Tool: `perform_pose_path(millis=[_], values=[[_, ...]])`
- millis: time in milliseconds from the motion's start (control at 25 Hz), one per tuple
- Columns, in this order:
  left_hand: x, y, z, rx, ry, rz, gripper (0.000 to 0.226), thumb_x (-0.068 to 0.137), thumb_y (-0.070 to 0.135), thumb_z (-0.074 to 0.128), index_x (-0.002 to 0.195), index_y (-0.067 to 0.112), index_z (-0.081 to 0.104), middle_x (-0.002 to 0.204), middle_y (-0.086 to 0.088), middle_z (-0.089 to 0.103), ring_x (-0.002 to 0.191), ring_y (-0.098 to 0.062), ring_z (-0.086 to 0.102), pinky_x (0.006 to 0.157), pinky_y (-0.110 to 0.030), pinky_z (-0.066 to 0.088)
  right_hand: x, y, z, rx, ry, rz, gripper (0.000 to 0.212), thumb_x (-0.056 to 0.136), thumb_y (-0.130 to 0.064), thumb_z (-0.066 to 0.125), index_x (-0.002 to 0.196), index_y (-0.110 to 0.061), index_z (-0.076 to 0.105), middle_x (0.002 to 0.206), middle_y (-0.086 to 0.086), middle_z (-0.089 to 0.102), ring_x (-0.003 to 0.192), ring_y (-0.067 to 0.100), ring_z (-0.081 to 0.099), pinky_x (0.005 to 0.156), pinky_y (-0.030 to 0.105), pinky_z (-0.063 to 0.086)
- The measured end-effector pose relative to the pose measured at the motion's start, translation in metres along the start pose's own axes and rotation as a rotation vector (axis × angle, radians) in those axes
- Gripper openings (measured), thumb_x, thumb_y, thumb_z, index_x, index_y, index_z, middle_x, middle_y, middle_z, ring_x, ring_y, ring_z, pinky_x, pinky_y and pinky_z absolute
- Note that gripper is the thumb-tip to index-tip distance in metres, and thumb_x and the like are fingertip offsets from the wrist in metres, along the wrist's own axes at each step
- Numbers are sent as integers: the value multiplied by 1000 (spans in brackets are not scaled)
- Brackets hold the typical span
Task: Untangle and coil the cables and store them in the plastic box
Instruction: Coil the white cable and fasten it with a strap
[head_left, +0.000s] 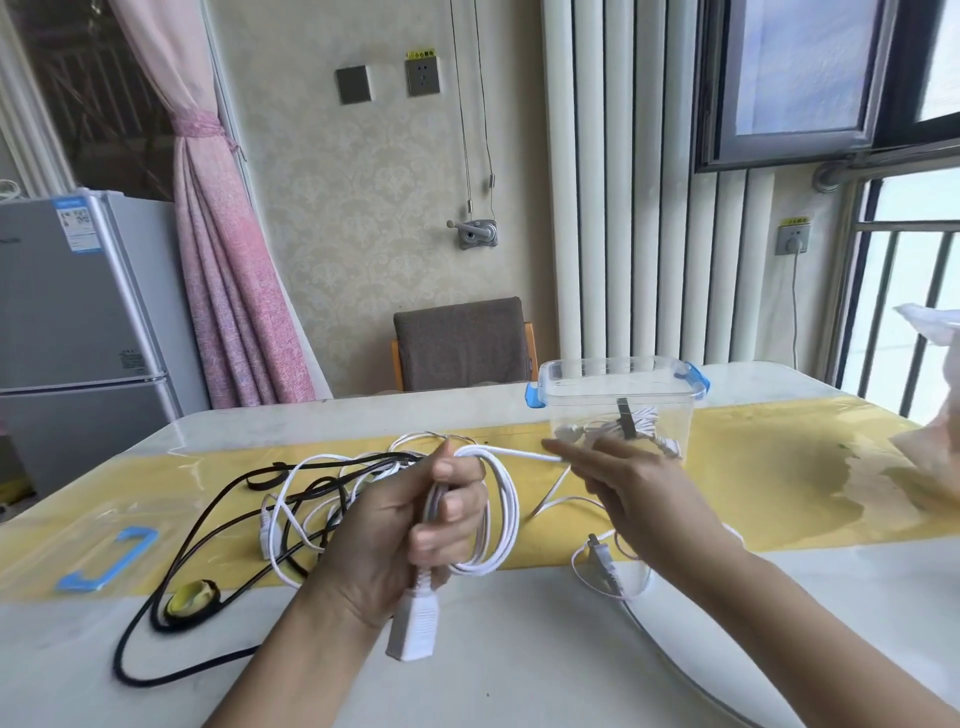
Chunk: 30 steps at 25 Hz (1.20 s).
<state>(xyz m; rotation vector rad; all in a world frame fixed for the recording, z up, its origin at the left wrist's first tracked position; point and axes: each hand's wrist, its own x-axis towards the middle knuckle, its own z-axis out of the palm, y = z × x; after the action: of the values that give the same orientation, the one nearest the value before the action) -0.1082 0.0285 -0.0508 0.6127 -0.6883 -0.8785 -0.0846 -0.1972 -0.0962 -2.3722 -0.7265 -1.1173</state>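
The person sits at the tabletop (519, 680), both hands above it. The left hand (415, 530) grips a white cable (501, 519) that is wound in several loops; its fingers (452, 506) are curled tightly round the bundle, and the thumb stands up on top. The white socket end (413, 626) of this cable hangs down under the hand.

The right hand (628, 486) is beside it, with the fingers stretched almost straight. One strand of the white cable runs from the loops to these fingers. The hand is blurred.

To the left, a black cable (171, 551) and other white ones lie mixed together on the yellow runner (779, 467). A white plug (602, 558) lies under the right wrist.

The plastic box (672, 410) stands open behind the right hand, on the far side of the runner. A coiled white cable (647, 415) lies inside it. Its clear lid (111, 558) lies far to the left.
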Motion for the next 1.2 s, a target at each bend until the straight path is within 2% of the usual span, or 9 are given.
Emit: perform_pose_path(millis=[160,320,440,520,600,760,880,1040,1200], values=[[-1,2,-8,-26,117,151,35,101,10,27,124,-6,49,99,-9,58,61,-9,38,61,-26,38,-8,-12,15,-81,-138,-17,30,78,-17,57,99,-33,71,66,-9,57,48,19,55,36,22,37],[1,3,-9,-2,484,436,28,84,4,50,104,-2,69,93,-5,65,65,-10,58,56,-20,49,-8,-21,17,-62,-231,-104,32,68,-4,72,85,-31,72,77,-10,62,67,18,60,52,23,46],[3,3,-10,252,713,563,29,87,7,43,105,4,66,93,-3,68,68,-9,64,59,-15,52,-8,-37,16,-54,-301,-193,34,62,-4,77,78,-33,68,83,-13,60,74,13,57,58,24,49],[5,-1,-18,513,848,559,27,95,0,36,113,6,56,91,-2,69,61,-8,62,55,-14,48,-9,-48,15,-79,-330,-229,37,58,-4,78,73,-34,62,81,-16,57,74,10,53,59,19,44],[6,-10,-23,1058,980,524,26,99,-1,32,117,11,47,90,0,66,52,-6,52,53,-14,42,-9,-52,14,-99,-323,-229,38,56,-3,77,67,-32,55,77,-14,53,72,10,49,58,18,39],[4,-29,-34,1848,816,134,18,98,5,33,110,9,45,92,7,57,65,-11,52,64,-21,47,-2,-48,1,-151,-209,-269,31,56,-1,69,63,-27,55,75,-9,52,72,13,43,61,21,33],[0,-31,-28,1685,739,-224,22,101,23,34,100,15,54,66,7,56,54,-11,49,57,-24,45,4,-45,-14,-132,17,-301,20,72,0,64,69,-20,65,79,-4,56,73,16,44,66,27,33],[3,-21,-5,1231,729,-275,60,95,51,30,70,6,60,44,5,28,40,-10,24,39,-18,22,12,-37,-29,-160,322,-176,16,81,-1,63,73,-14,69,82,1,62,78,20,47,76,28,31],[-2,-12,3,1073,641,-380,61,90,62,33,61,12,53,50,2,23,40,-8,16,36,-16,14,15,-16,-36,-71,197,-25,7,81,-24,71,76,-19,72,75,-6,62,71,14,54,72,23,38]])
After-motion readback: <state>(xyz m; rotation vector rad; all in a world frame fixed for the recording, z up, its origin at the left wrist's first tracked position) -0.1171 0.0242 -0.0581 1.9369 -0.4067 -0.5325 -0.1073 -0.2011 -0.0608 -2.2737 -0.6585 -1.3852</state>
